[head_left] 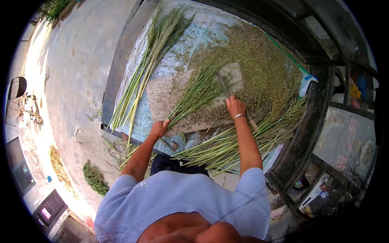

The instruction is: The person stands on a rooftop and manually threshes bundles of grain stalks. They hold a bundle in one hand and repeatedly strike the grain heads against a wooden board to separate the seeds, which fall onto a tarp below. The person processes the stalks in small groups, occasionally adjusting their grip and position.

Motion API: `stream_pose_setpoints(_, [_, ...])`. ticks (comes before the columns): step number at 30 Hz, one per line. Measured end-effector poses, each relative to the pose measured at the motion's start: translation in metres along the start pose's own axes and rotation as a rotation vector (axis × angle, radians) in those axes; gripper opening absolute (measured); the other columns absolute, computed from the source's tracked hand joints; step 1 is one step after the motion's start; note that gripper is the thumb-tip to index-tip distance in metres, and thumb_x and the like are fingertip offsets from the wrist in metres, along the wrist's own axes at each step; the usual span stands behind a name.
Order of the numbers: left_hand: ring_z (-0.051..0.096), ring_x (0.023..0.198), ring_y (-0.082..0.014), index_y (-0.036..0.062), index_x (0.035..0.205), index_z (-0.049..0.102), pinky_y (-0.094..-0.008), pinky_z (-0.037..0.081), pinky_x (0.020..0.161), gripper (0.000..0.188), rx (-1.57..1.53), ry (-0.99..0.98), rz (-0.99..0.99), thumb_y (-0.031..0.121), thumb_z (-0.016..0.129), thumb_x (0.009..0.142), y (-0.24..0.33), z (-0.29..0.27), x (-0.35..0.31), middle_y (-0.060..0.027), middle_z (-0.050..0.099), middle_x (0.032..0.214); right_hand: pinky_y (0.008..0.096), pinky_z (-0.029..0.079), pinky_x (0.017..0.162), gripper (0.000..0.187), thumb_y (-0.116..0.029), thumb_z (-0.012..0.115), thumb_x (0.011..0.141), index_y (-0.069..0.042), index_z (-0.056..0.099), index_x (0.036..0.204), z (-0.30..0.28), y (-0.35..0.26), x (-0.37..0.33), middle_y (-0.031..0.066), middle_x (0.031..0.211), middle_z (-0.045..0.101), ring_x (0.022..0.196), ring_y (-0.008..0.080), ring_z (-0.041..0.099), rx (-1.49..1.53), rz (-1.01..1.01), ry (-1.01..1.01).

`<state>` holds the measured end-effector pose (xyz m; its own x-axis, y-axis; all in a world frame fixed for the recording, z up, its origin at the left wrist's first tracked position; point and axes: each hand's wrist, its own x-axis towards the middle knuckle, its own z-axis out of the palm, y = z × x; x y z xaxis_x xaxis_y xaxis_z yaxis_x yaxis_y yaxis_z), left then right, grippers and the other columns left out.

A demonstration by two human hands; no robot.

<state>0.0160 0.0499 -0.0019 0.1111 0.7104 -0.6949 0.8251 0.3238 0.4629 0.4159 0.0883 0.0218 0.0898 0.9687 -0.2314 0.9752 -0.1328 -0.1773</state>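
Note:
Fingers wrapped round the stems, my left hand (159,128) grips a bunch of green stalks (198,90) near its cut ends. The feathery seed heads fan out up and right across a weathered wooden board (162,91). My right hand (235,107) is closed on a knife with a long wooden handle (251,120). Its grey metal blade (221,83) points away from me and lies over the seed heads, against the board. The handle sticks out behind my wrist, which wears a light bracelet. Whether the blade presses on the board cannot be told.
Loose seeds (259,60) cover much of the pale cloth (133,69) behind the board. A second bundle of stalks (152,58) lies on the left, and another bundle (227,148) lies near me under my right forearm. A dark metal frame (302,139) edges the right side.

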Motion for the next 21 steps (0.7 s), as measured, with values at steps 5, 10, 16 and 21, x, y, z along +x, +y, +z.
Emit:
stream_pose_setpoints(5, [0.059,0.066,-0.0338,-0.004,0.068,0.061,-0.0423,0.043,0.065,0.068,-0.101,-0.161,-0.038,0.058,0.039,0.084,-0.004,-0.009,0.006,-0.0222,0.056,0.061,0.0398,0.039,0.038,0.028,-0.031,0.056,0.085,-0.007,0.044,0.076,-0.03,0.012,-0.019,0.0096,0.051,0.049,0.041,0.0269,0.048,-0.038,0.08,0.218])
stream_pose_setpoints(10, [0.047,0.038,-0.0162,0.0007,0.057,0.055,-0.0294,0.038,0.039,0.068,-0.307,-0.36,-0.075,0.061,0.038,0.084,0.033,-0.001,0.008,-0.0066,0.049,0.047,0.0373,0.038,0.044,0.028,-0.03,0.059,0.084,-0.009,0.044,0.075,0.001,-0.079,-0.059,0.0082,0.05,0.045,0.043,0.0271,0.046,0.195,-0.623,0.206])
stream_pose_setpoints(16, [0.043,0.036,-0.0146,0.0018,0.059,0.055,-0.0286,0.035,0.036,0.065,-0.371,-0.354,-0.111,0.06,0.04,0.084,0.033,0.003,0.009,-0.0046,0.046,0.045,0.0398,0.037,0.037,0.03,-0.034,0.052,0.088,-0.005,0.046,0.079,0.017,0.044,-0.026,0.0092,0.046,0.045,0.037,0.024,0.043,-0.11,-0.099,0.135])
stream_pose_setpoints(21, [0.043,0.036,-0.0152,0.0017,0.063,0.057,-0.0291,0.035,0.037,0.063,-0.442,-0.368,-0.129,0.058,0.039,0.085,0.02,0.011,0.009,-0.0055,0.047,0.047,0.0368,0.035,0.033,0.031,-0.033,0.048,0.09,-0.002,0.05,0.09,-0.041,0.07,-0.029,0.0083,0.045,0.045,0.036,0.0243,0.045,-0.155,0.178,0.291])
